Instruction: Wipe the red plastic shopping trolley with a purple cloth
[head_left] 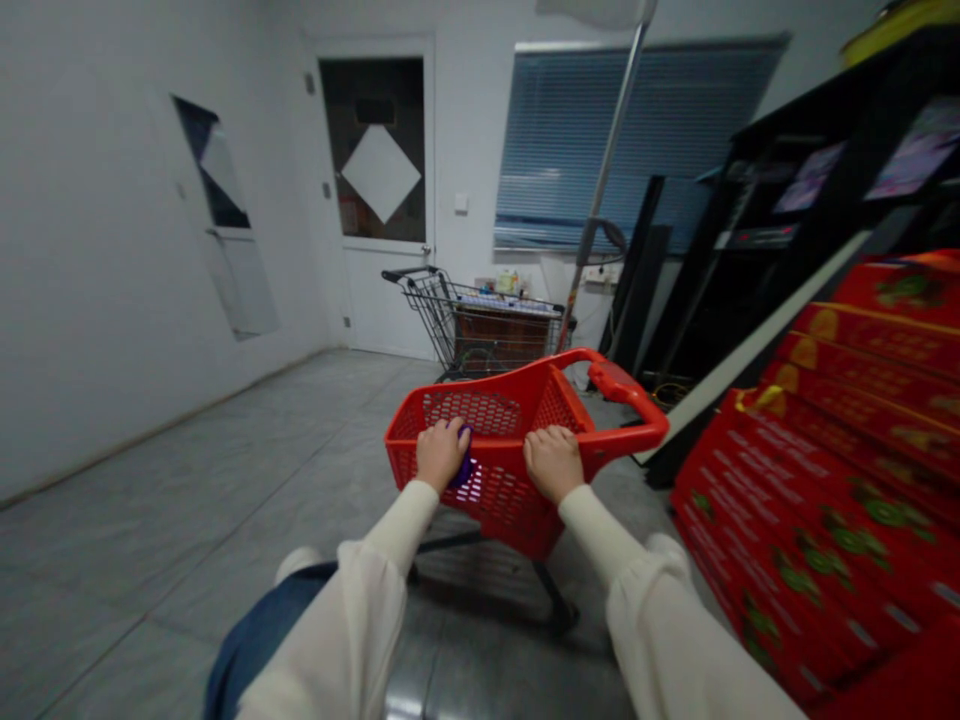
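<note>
A small red plastic shopping cart (510,510) with perforated basket walls stands sideways in front of me on dark legs. My left hand (441,455) is closed over the near rim of the basket. A purple thing (462,472), partly hidden, shows beside its fingers; I cannot make out its kind or whether the hand holds it. Further right on the same rim, my right hand (553,462) is wrapped with its fingers curled inward. The cart's red handle (630,392) rises at the right end, untouched by either hand.
Behind stands a metal wire shopping cart (427,310), near a brown box (501,335). Red stacked cartons (832,470) fill the right side. A long pole (611,140) leans before the blinds (540,140). A door (382,290) is at the back; grey floor (210,500) extends left.
</note>
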